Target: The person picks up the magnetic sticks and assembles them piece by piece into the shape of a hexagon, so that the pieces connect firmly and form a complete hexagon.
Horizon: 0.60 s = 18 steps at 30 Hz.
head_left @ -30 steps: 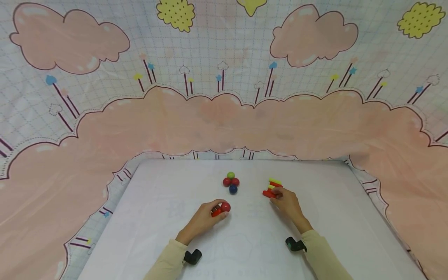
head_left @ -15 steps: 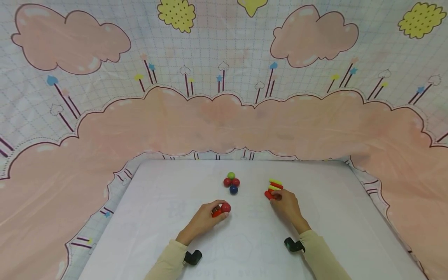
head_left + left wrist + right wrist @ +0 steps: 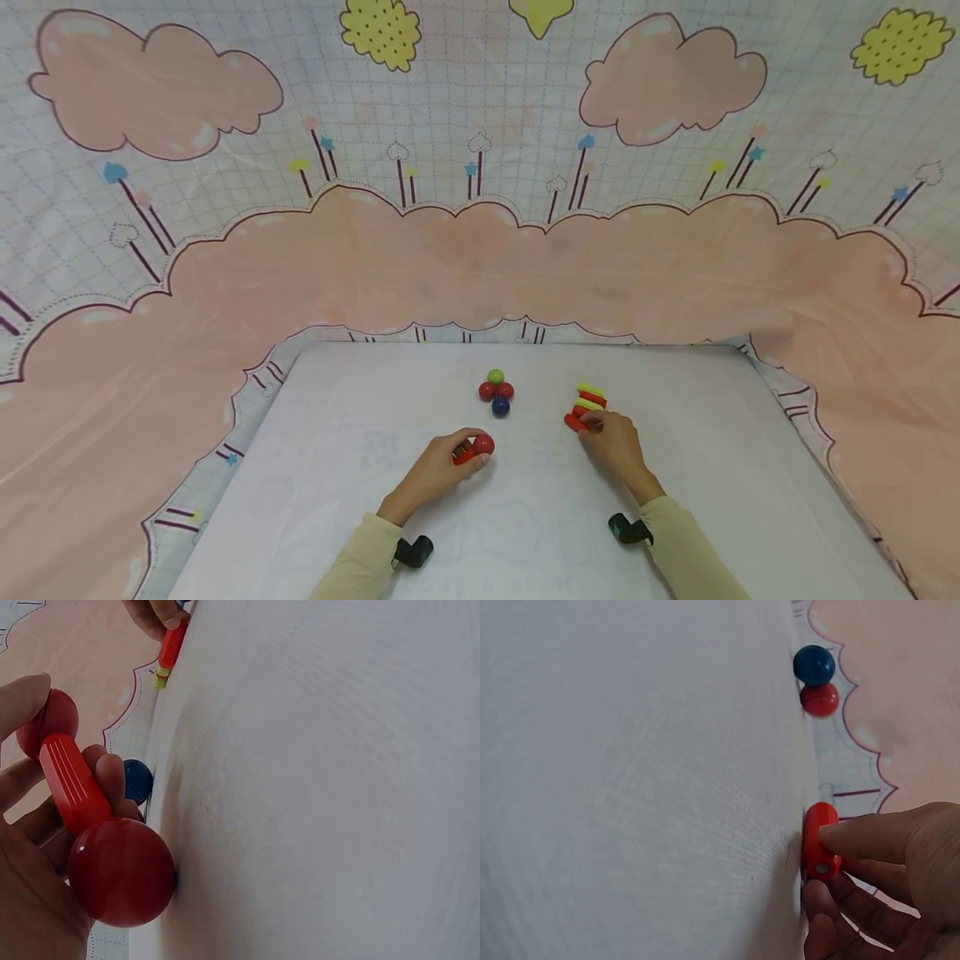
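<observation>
My left hand (image 3: 433, 471) grips a red magnetic rod (image 3: 73, 784) that has a red ball (image 3: 121, 871) at its near end and another red ball (image 3: 56, 722) at its far end. The near ball hangs low beside the table top. My right hand (image 3: 617, 446) pinches a single red rod (image 3: 821, 840) between thumb and fingers, low over the table; a silvery round tip shows on its end. Just behind it lies a row of short rods, with a yellow-green rod (image 3: 590, 389) farthest back and a red rod (image 3: 592, 400) in front of that.
Loose balls sit together at the table's back middle: a green ball (image 3: 496, 377), two red balls (image 3: 487, 391) and a dark blue ball (image 3: 501, 407). The white table (image 3: 360, 375) ends at a cartoon-printed cloth (image 3: 480, 267). A small black camera (image 3: 414, 552) is on each wrist.
My right hand has drawn slightly toward me, bringing the nearest red rod a little away from the row. The left hand stays where it was with its rod and balls.
</observation>
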### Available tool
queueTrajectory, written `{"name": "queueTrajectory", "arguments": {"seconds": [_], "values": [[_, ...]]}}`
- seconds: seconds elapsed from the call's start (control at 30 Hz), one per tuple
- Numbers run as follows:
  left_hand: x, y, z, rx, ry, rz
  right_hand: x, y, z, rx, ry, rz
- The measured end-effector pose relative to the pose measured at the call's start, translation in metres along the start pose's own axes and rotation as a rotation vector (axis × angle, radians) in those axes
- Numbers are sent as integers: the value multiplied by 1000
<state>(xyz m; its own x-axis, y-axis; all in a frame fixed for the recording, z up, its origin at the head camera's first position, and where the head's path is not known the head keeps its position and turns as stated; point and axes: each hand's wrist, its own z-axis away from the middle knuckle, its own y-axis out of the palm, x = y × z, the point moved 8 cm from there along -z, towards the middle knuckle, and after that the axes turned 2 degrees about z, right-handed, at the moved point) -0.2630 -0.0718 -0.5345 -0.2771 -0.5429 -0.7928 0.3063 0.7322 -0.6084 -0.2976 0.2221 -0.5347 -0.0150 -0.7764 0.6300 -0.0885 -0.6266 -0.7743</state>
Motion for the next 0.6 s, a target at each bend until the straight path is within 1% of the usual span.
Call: {"name": "queueTrajectory", "arguments": {"seconds": [0.13, 0.27, 0.47, 0.6], "values": [[0, -1, 1, -2, -2, 6, 1, -1, 2, 5, 10, -26], [1, -2, 0, -2, -11, 5, 5, -3, 2, 6, 3, -27], [1, -4, -1, -5, -22, -3, 19, -10, 4, -28, -73, -36], [-2, -6, -3, -17, -11, -11, 27, -14, 6, -29, -112, -58]]}}
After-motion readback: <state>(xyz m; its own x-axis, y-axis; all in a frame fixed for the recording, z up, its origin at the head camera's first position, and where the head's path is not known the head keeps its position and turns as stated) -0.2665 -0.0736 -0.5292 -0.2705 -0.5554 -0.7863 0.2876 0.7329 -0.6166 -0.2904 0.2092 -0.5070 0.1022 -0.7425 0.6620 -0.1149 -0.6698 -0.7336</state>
